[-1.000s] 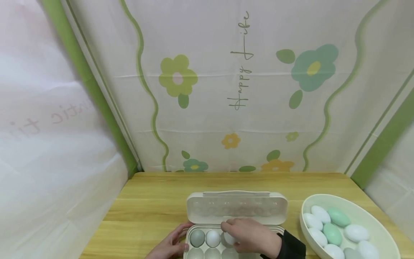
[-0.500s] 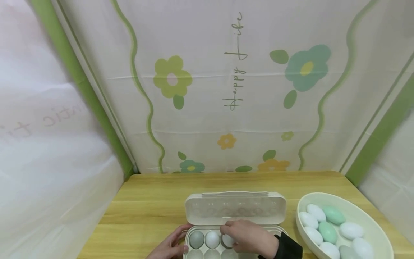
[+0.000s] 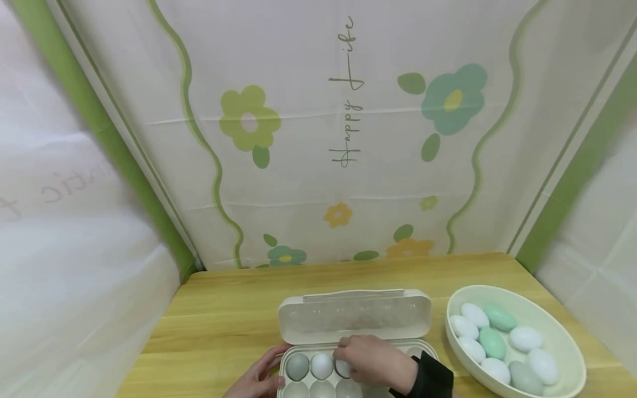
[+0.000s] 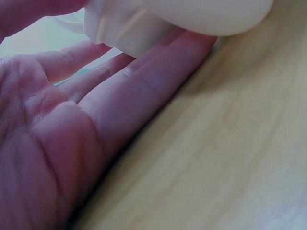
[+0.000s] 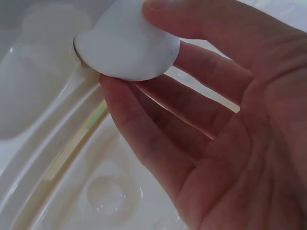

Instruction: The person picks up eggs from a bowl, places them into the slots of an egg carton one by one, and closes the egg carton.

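Observation:
A cream plastic egg box (image 3: pixel 354 320) lies on the table with its lid raised at the back. My right hand (image 3: pixel 375 362) pinches a white egg (image 5: pixel 127 43) between thumb and fingertips at the third cup of the back row. To its left, a grey-green egg (image 3: pixel 297 367) and another white egg (image 3: pixel 322 366) sit in cups. My left hand (image 3: pixel 256 378) holds the box's left end, thumb on the side and fingers at the back corner. In the left wrist view, its fingers (image 4: pixel 144 91) run along the box's underside. My right hand hides part of the box's right half.
An oval cream bowl (image 3: pixel 567 331) stands at the right with several white, mint-green and grey-green eggs. The wooden table (image 3: pixel 224 309) ends at a flowered cloth wall (image 3: pixel 298 182). White cloth sides hang at left and right.
The head view has shifted, so the scene sits further left. My right hand stays at the third cup, with the white egg seeming slightly lower in it. My left hand keeps its hold.

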A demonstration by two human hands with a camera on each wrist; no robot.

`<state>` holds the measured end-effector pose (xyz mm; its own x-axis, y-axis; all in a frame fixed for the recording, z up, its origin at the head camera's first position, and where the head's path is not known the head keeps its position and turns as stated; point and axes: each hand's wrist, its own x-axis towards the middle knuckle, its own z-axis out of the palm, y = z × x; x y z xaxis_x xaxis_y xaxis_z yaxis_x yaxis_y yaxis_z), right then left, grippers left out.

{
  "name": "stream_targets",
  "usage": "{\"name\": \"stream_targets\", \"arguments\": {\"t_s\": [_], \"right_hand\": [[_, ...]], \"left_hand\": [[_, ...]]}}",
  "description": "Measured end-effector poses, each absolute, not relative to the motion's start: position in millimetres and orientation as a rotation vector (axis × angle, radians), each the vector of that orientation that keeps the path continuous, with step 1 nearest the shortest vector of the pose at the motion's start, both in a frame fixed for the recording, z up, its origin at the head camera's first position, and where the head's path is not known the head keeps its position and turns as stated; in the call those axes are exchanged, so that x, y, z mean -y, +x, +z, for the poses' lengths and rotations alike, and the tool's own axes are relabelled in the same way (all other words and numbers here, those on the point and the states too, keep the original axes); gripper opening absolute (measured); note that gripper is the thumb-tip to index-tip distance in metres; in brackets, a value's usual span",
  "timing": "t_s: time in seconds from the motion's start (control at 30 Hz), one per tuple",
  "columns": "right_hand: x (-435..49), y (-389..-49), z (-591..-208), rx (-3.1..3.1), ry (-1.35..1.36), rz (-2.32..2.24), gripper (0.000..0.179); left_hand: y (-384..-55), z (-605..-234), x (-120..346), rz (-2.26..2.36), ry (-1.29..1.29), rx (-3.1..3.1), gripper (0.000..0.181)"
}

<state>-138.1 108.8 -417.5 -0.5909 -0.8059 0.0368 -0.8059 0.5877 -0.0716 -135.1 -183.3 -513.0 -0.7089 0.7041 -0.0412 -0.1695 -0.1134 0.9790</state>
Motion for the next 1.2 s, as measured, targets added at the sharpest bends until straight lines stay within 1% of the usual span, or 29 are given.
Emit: {"name": "stream_targets", "arguments": {"t_s": [0.33, 0.5, 0.67, 0.8, 0.93, 1.2], "right_hand": [[-112, -140, -418, 2.904, 1.381, 0.223, 0.032], [-118, -139, -416, 2.855, 1.385, 0.208, 0.032], [-134, -134, -409, 2.736, 1.367, 0.176, 0.033], [-149, -131, -398, 2.702, 1.360, 0.167, 0.029], [-164, -128, -387, 2.814, 1.325, 0.197, 0.024], [-202, -120, -379, 2.887, 1.204, 0.189, 0.017]], "left_hand": [[-134, -509, 182, 1.898, 0.582, -1.533, 0.053], [-137, -510, 181, 1.897, 0.620, -1.517, 0.054], [-135, -510, 183, 1.896, 0.609, -1.520, 0.054], [-134, -508, 186, 1.893, 0.580, -1.554, 0.053], [-134, -507, 188, 1.892, 0.571, -1.554, 0.052], [-136, -510, 184, 1.892, 0.610, -1.521, 0.051]]}}
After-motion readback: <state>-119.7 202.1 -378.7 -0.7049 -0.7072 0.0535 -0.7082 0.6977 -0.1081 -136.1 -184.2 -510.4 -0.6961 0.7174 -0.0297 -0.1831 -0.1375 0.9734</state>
